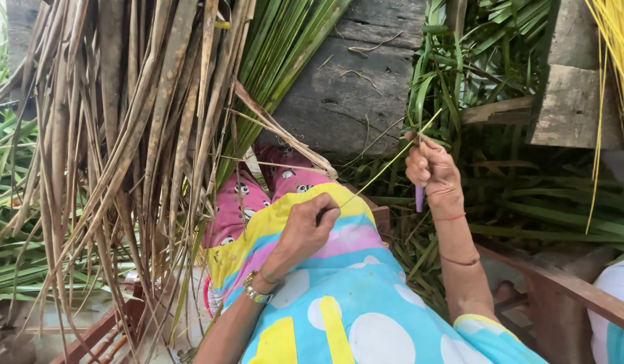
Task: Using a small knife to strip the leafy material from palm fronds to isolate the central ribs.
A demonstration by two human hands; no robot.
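Note:
My left hand rests on my lap and pinches the lower end of a thin yellow-green leaf strip. The strip runs taut up and to the right to my right hand, which is closed around it near its upper end. In the same right fist sits a small purple-handled tool, its handle sticking out below the fingers. A metal watch is on my left wrist, and thin red threads circle my right wrist.
A big bundle of dry brown palm leaves hangs at the left. Green leaves lie heaped at the right by a weathered wooden plank. Yellow strips hang at the far right. A wooden frame rail crosses bottom right.

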